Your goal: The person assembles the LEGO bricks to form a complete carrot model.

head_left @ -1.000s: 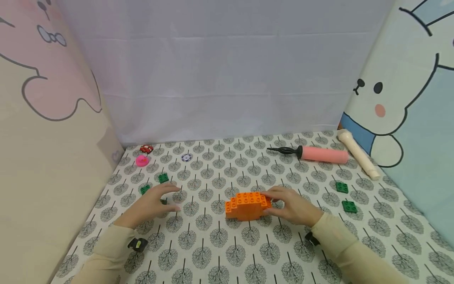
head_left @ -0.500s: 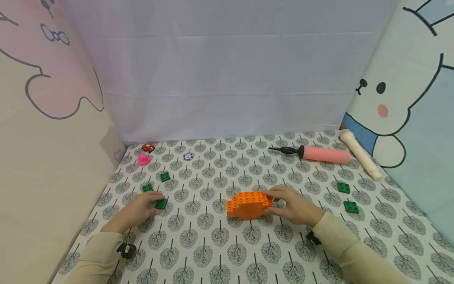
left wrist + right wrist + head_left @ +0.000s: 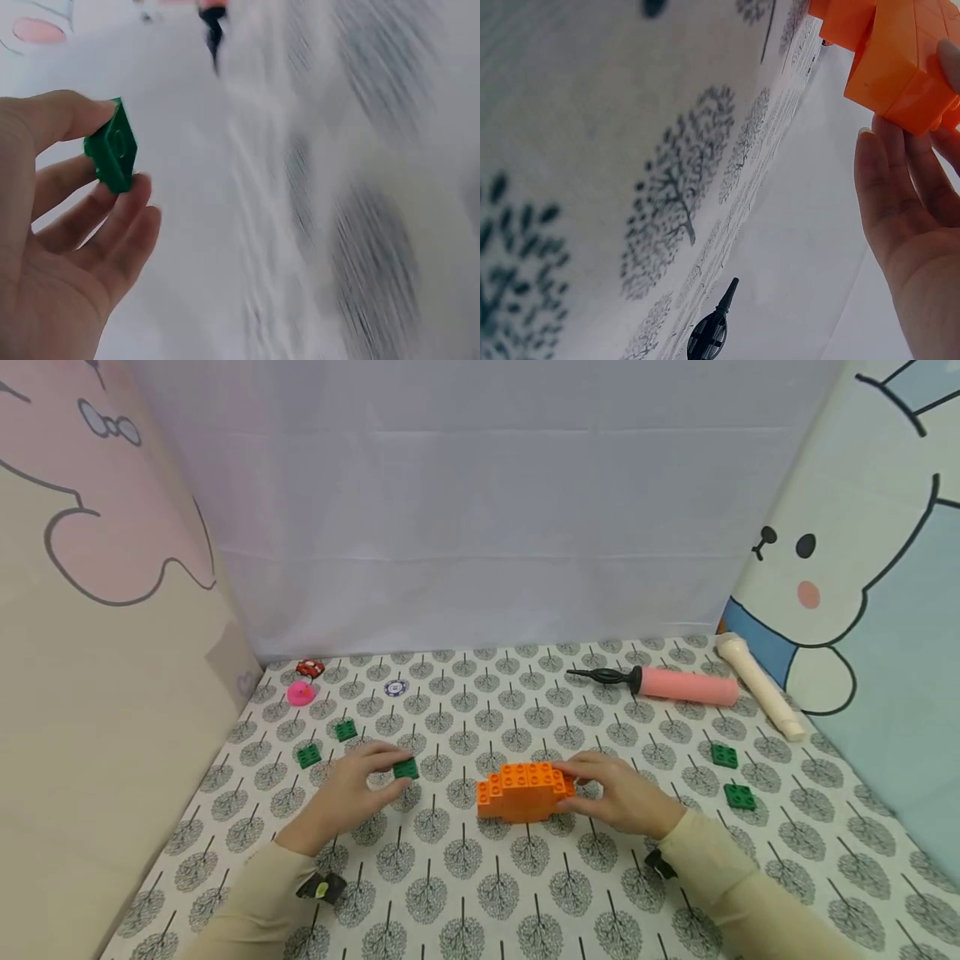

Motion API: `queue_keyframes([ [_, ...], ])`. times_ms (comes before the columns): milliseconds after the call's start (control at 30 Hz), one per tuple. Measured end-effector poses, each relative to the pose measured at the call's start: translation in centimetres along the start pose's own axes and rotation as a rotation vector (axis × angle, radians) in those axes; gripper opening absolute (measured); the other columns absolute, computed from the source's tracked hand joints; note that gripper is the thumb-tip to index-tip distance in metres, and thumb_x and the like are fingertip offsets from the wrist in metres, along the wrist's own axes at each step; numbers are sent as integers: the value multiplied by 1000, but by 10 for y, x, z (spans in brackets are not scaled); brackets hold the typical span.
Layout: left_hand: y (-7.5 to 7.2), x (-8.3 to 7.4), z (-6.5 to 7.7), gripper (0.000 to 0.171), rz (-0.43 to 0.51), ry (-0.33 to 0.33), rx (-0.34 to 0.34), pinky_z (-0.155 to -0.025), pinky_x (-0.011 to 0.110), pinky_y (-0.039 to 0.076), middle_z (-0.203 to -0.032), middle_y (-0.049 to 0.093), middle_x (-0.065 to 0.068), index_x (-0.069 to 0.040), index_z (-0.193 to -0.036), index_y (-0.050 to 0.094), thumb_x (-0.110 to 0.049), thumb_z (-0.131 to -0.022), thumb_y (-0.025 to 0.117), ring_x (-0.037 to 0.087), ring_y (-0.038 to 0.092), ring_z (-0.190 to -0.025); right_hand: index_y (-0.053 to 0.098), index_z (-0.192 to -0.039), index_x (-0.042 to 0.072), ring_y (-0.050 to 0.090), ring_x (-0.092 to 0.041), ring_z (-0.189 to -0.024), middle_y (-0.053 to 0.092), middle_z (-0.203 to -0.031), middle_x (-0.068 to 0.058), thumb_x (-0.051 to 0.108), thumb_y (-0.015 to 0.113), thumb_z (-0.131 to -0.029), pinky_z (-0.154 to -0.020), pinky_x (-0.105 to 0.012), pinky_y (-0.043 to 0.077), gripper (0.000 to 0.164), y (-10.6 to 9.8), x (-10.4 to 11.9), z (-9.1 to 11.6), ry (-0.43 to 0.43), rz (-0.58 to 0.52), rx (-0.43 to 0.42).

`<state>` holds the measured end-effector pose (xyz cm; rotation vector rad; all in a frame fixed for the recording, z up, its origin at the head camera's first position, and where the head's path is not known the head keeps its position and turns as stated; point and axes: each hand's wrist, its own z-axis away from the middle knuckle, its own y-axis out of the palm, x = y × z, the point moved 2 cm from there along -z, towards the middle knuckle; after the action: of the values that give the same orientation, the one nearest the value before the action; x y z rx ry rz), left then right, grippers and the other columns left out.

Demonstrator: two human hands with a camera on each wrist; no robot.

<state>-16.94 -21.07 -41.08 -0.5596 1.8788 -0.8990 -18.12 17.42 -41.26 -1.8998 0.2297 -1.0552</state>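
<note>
Left of frame centre, left hand (image 3: 348, 792) pinches green brick (image 3: 406, 768); centre-right, right hand (image 3: 621, 795) grips orange stack (image 3: 523, 793); edge-only left pinch, if slackened, may drop brick.

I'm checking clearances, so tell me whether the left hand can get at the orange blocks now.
Probably yes: only patterned cloth shows between the left hand and the nearer end of the orange blocks; the right hand holds the other end. The left hand does, however, pinch a green block.
</note>
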Motion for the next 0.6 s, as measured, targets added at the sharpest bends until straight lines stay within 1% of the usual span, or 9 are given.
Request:
queue_keyframes([
  [67, 7, -24, -8, 40, 44, 97, -57, -95, 43, 55, -122, 66, 1, -9, -125, 70, -18, -87, 79, 22, 63, -112, 60, -139, 13, 62, -16, -110, 63, -127, -1, 43, 71, -90, -95, -42, 55, 58, 0, 0, 0, 1, -4, 1],
  [133, 15, -44, -16, 39, 90, 187, -90, -96, 40, 55, -121, 67, 0, -9, -123, 71, -17, -86, 80, 20, 64, -111, 60, -138, 13, 62, -16, -110, 63, -127, -1, 42, 71, -91, -94, -42, 55, 57, 0, 1, -1, 3, -7, 5],
  [233, 26, -67, -27, 38, 161, 287, -102, -99, 37, 53, -121, 68, -2, -10, -121, 72, -17, -84, 81, 17, 63, -113, 59, -139, 13, 61, -15, -109, 63, -127, 0, 41, 71, -91, -94, -41, 55, 56, 0, 0, -2, -2, -7, 11],
  [333, 34, -83, -36, 36, 203, 362, -87, -97, 34, 54, -119, 69, 1, -9, -119, 72, -16, -85, 80, 17, 64, -112, 59, -139, 13, 61, -13, -108, 63, -125, 1, 40, 71, -92, -93, -40, 56, 56, 1, -1, -2, -15, -5, 11],
  [433, 41, -90, -42, 35, 231, 388, -53, -92, 31, 57, -118, 68, 3, -6, -119, 72, -14, -85, 80, 17, 65, -108, 59, -139, 12, 61, -12, -107, 64, -124, 2, 39, 71, -92, -91, -39, 56, 56, 2, -2, -2, -29, -1, 3],
  [600, 48, -91, -44, 35, 219, 348, -13, -91, 28, 56, -118, 68, 3, -6, -118, 72, -12, -85, 80, 15, 64, -108, 59, -139, 13, 61, -12, -106, 64, -122, 3, 39, 71, -92, -91, -37, 56, 55, 1, -3, -1, -39, 3, -3],
])
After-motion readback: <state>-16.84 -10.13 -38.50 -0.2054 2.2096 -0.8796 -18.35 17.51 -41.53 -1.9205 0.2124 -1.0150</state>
